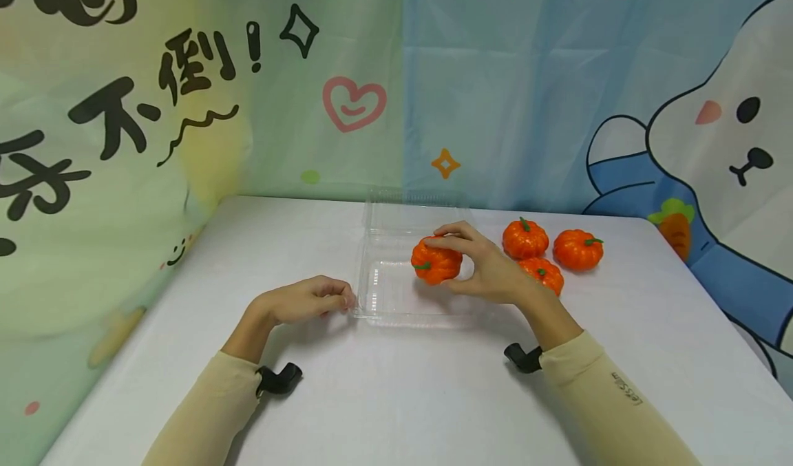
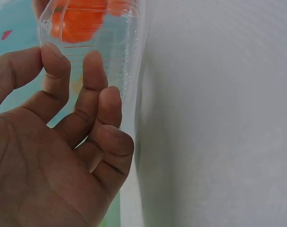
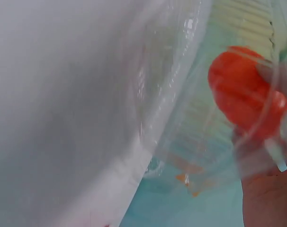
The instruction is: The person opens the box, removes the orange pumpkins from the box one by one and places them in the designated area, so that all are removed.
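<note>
A clear plastic clamshell container (image 1: pixel 396 308) lies with its lid (image 1: pixel 415 217) folded back. At its near left corner my left hand (image 1: pixel 310 299) pinches the rim between thumb and finger; in the left wrist view that hand (image 2: pixel 63 137) has its other fingers loosely curled. Over the container, my right hand (image 1: pixel 489 266) grips a small orange toy pumpkin (image 1: pixel 436 263) with a green stem, thumb below and fingers above. Through the clear wall, the right wrist view shows this pumpkin (image 3: pixel 243 90), somewhat blurred. Whether it touches the container's base, I cannot tell.
To the right of the container sit three more orange pumpkins: one at the back (image 1: pixel 524 239), one farther right (image 1: pixel 578 250), and one nearer (image 1: pixel 544 274), partly hidden by my right wrist. A white cloth covers the table (image 1: pixel 396 397); a printed curtain (image 1: pixel 483 94) hangs behind it.
</note>
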The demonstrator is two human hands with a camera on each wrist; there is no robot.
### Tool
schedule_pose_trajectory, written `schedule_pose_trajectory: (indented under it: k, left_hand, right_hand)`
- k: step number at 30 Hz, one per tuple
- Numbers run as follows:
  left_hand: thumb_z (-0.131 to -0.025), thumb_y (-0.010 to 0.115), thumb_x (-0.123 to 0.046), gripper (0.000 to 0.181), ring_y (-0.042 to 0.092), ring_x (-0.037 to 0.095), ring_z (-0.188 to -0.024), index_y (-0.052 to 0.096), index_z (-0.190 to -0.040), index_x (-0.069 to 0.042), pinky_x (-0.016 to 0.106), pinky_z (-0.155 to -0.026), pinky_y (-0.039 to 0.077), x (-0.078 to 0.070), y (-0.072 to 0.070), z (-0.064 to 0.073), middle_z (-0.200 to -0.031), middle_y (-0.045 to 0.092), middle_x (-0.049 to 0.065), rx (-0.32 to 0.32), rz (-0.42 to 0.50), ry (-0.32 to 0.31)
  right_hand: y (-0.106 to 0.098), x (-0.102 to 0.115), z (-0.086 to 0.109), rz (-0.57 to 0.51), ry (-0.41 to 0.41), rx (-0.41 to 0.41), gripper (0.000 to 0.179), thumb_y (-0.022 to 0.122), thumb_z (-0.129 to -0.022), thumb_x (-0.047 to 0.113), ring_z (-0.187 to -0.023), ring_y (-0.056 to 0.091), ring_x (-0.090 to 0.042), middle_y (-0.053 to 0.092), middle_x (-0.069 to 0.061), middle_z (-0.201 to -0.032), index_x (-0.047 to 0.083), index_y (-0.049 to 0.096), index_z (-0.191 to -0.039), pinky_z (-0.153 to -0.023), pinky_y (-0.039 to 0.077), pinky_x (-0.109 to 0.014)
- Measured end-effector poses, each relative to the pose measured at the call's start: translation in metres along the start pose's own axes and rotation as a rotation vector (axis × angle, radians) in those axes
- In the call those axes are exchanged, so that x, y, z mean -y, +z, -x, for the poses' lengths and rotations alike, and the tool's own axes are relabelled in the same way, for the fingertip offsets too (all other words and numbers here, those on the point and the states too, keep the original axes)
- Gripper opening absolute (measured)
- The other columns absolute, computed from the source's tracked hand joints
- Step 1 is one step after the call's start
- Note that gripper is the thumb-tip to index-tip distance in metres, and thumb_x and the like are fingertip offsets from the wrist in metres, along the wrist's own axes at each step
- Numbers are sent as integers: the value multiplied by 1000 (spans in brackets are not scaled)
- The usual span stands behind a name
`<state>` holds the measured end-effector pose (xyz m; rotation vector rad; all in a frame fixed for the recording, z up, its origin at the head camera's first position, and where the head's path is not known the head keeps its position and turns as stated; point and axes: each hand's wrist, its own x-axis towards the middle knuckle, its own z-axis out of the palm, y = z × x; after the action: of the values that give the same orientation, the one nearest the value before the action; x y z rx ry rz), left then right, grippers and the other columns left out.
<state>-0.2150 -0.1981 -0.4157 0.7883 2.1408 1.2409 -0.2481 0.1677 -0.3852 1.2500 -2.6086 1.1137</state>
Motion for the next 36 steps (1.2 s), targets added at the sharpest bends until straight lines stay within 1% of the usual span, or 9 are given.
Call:
schedule_pose_trajectory:
  k: [4, 8, 12, 17, 21, 25, 28, 32, 36]
  left_hand:
    - [-103, 47, -14, 22, 45, 23, -89, 62, -102, 3, 31, -76, 40, 0, -1, -1, -96, 53, 13, 0, -5, -2]
    - [-103, 47, -14, 22, 45, 23, -89, 62, -102, 2, 32, -76, 40, -1, -3, -1, -96, 53, 12, -4, -11, -8]
    - [-104, 48, -16, 23, 45, 22, -88, 63, -102, 1, 31, -76, 40, -1, -3, -1, -95, 52, 12, -5, -14, -12]
    - [-105, 48, -17, 24, 45, 23, -88, 63, -102, 2, 30, -76, 40, -2, -3, -1, -94, 52, 12, -8, -9, -14]
    - [-105, 49, -19, 25, 44, 21, -86, 63, -102, 1, 30, -75, 39, -1, -3, -2, -93, 51, 11, -8, -10, -19]
    - [-106, 49, -20, 25, 44, 20, -85, 63, -101, 1, 29, -75, 38, 0, -2, -2, -92, 50, 10, -7, -12, -25]
    - [-106, 49, -20, 25, 44, 20, -85, 64, -102, 0, 28, -75, 39, 0, -1, -2, -93, 52, 10, -9, -16, -31]
    - [-105, 50, -20, 26, 44, 21, -87, 64, -102, 1, 29, -75, 40, 0, -1, -1, -94, 52, 13, -13, -15, -35]
    - [-104, 49, -18, 25, 44, 21, -86, 63, -101, 2, 29, -75, 39, -1, 0, 0, -93, 51, 13, -14, -5, -35]
  right_hand:
    - [-8, -1, 7, 1, 14, -36, 71, 82, -79, -1, -134, 45, -24, 45, -5, -145, 19, 60, -144, -102, 47, -47]
    - [-15, -2, 12, 6, 30, -68, 72, 79, -79, -3, -135, 44, -23, 44, -4, -147, 20, 60, -143, -103, 46, -48]
    - [-23, -3, 19, 18, 56, -100, 71, 80, -79, 0, -135, 43, -23, 44, -3, -147, 21, 60, -143, -104, 44, -52]
    - [-33, -1, 28, 82, 76, -140, 69, 84, -79, 6, -134, 43, -23, 45, -4, -146, 23, 61, -143, -102, 45, -53]
    - [-40, -5, 37, 135, 49, -181, 68, 85, -78, 7, -131, 47, -22, 48, -5, -143, 20, 62, -141, -101, 45, -36]
    - [-45, -7, 46, 149, 49, -215, 68, 87, -78, 7, -130, 48, -21, 49, -5, -142, 18, 63, -140, -103, 37, -17]
    - [-49, -9, 54, 135, 67, -237, 68, 87, -78, 7, -131, 47, -22, 49, -4, -142, 19, 62, -141, -105, 33, -14]
    - [-52, -11, 62, 121, 84, -274, 69, 88, -78, 7, -133, 45, -24, 49, -4, -143, 19, 62, -141, -105, 32, -14]
    - [-55, -12, 71, 132, 110, -309, 72, 89, -78, 8, -132, 45, -21, 48, -4, -144, 19, 61, -143, -102, 35, -12]
